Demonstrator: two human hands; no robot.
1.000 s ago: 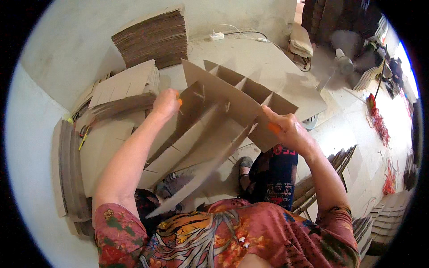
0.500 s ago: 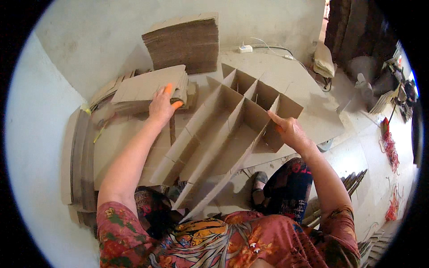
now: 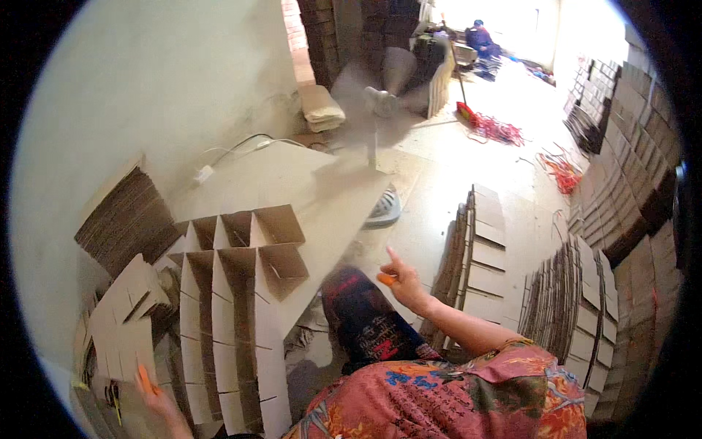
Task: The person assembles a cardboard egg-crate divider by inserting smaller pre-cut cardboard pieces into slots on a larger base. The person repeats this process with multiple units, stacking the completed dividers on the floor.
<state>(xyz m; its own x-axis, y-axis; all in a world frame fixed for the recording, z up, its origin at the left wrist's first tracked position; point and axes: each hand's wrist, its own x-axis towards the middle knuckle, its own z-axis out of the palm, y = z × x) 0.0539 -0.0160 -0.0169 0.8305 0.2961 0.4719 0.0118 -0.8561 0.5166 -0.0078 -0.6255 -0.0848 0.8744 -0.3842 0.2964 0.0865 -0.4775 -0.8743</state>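
At the lower left, my left hand (image 3: pixel 155 399), with orange finger covers, grips the lower edge of a slotted cardboard sheet (image 3: pixel 121 351). This sheet lies against a stack of similar sheets (image 3: pixel 121 287); some of my fingers are hidden. To the right of that hand stands a partly assembled cardboard divider grid (image 3: pixel 234 322), its long strips crossed by short ones at the far end. My right hand (image 3: pixel 404 284) is in the air beyond my knee, index finger stretched out, an orange cover on another finger, holding nothing. It is nearest to upright slotted cardboard pieces (image 3: pixel 468 256) on the floor.
A tall cardboard stack (image 3: pixel 128 219) leans by the wall on the table board (image 3: pixel 270 183). A running fan (image 3: pixel 382 102) stands beyond the table. More cardboard bundles (image 3: pixel 578 293) line the right. Red strings (image 3: pixel 497 130) lie on the floor. Another person (image 3: pixel 481 44) sits far back.
The view has swung to the right. My right hand has left the divider grid and is out over the floor. My left hand has taken a slotted sheet by the stack.
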